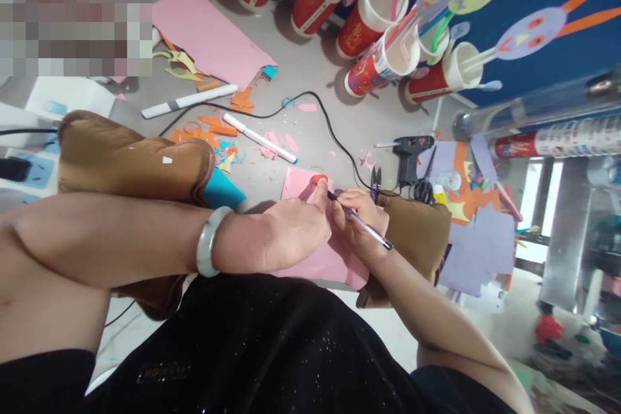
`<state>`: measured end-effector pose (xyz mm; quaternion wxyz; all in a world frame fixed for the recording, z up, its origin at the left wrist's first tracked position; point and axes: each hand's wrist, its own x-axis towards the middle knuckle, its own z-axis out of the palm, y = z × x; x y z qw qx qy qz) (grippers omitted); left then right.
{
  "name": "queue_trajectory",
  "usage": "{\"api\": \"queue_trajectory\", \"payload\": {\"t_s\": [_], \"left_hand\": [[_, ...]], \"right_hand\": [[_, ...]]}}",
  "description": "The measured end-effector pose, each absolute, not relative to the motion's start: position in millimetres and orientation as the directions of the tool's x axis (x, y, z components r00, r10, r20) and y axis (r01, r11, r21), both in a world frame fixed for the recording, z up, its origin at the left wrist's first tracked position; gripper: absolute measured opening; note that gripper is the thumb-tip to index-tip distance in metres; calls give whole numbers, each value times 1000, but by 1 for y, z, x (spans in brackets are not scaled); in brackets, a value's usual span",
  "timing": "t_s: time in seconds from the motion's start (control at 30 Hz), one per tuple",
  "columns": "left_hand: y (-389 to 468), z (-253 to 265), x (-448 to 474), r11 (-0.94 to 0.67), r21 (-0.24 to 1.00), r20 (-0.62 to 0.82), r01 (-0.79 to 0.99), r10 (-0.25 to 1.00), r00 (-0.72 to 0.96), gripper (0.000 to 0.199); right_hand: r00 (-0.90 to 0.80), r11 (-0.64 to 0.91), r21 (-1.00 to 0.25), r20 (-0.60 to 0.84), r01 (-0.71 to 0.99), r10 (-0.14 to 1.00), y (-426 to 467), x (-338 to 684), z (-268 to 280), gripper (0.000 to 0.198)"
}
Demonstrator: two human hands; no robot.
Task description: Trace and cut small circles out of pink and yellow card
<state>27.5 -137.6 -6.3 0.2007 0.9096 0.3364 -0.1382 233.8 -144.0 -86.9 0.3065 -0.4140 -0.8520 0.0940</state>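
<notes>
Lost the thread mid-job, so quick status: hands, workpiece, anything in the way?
Left hand: touching red piece on pink paper. Right hand: gripping pen, front end near red piece. Black cable beyond, not across paper's visible part.

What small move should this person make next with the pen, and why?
Probably, the right hand should guide the slim pen along the small red piece's edge: the left hand's fingertip is on that piece over pink paper, and the pen's writing end points toward it.
</notes>
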Motion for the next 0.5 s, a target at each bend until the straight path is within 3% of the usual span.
{"api": "queue_trajectory", "payload": {"t_s": [0.27,0.4,0.5], "left_hand": [[-140,-10,26,-754,182,-349,632,551,758,55],[-145,-20,25,-727,238,-260,644,592,763,53],[-145,-22,25,-688,309,-288,657,590,754,52]], "right_hand": [[-502,738,-375,554,562,664,-140,233,-101,14],[-536,764,-411,547,497,643,-141,233,-99,20],[-595,774,-411,495,481,633,-142,236,-95,23]]}}
